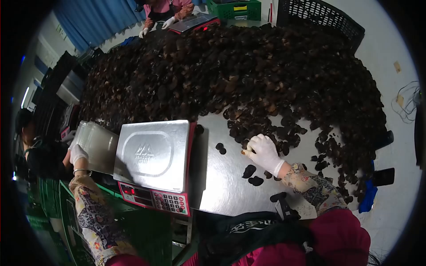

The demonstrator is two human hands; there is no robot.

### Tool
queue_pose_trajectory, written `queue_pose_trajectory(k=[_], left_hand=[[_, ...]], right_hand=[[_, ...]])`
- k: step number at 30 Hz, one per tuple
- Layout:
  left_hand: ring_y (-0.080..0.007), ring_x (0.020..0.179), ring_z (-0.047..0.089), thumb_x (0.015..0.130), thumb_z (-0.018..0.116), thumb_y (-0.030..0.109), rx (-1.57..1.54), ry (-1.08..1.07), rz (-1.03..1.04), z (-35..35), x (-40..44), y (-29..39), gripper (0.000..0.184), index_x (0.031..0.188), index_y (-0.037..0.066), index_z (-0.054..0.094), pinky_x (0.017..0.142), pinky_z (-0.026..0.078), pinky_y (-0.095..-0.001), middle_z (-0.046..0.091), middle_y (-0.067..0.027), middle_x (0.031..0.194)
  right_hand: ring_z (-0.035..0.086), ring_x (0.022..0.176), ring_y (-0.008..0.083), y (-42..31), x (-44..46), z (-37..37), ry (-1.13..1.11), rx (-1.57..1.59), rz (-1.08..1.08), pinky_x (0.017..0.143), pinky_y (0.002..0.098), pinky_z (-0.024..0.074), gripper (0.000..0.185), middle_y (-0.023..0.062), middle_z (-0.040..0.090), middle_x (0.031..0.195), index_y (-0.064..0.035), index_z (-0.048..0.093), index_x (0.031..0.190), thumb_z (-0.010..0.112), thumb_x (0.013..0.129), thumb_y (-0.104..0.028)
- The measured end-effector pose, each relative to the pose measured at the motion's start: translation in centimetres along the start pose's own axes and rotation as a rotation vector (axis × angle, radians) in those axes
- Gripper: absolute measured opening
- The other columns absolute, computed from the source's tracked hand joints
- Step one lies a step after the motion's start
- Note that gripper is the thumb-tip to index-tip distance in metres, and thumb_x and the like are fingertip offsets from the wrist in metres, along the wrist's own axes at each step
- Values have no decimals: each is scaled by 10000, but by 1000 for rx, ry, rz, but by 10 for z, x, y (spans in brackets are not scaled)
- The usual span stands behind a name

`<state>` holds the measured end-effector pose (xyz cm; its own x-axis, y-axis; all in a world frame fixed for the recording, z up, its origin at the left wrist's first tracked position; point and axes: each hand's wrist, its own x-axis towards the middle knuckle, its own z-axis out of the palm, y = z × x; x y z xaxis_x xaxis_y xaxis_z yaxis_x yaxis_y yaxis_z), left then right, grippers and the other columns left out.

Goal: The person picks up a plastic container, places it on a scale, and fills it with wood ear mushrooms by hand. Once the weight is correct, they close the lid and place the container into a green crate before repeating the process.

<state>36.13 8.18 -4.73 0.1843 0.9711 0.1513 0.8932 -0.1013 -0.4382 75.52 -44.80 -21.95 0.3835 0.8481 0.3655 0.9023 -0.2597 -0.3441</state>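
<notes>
My left hand (78, 154), in a white glove, grips the near left edge of a stack of clear plastic containers (98, 144). The stack stands just left of a digital scale with a bare steel plate (153, 153) and lit red digits. On the steel table, my right hand (262, 153), also gloved, is closed at the near edge of loose dark mushroom pieces (248, 119). A small brown bit shows at its fingertips; the fingers hide the rest. A few single mushroom pieces (249, 171) lie by this hand on the bare steel (217, 186).
A large mushroom heap (213, 71) covers the table's far side. Across it, a person with gloved hands (168, 22) works beside another scale (194, 22). Another person (33, 150) is at left. A black crate (321, 20) and green crate (235, 9) stand behind.
</notes>
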Motion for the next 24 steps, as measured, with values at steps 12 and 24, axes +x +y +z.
queue_pose_trajectory(k=[12, 24], left_hand=[[-284, 791, 582, 783, 664, 48, -751, 490, 403, -48, -212, 106, 113, 862, 43, 585, 716, 450, -336, 600, -118, 809], [-370, 1135, 506, 688, 782, 127, -832, 581, 922, -43, -373, 148, 579, 1214, 41, 556, 971, 401, -517, 541, -140, 1203]], right_hand=[[446, 1214, 333, 45, 47, -8, -21, -156, 270, 1014, 463, 372, 386, 160, 455, 1335, -74, 598, 1163, 594, 882, -339], [529, 1103, 261, -20, 12, -21, -131, 351, -84, 880, 363, 489, 261, 79, 557, 1204, -83, 621, 1066, 629, 841, -214]])
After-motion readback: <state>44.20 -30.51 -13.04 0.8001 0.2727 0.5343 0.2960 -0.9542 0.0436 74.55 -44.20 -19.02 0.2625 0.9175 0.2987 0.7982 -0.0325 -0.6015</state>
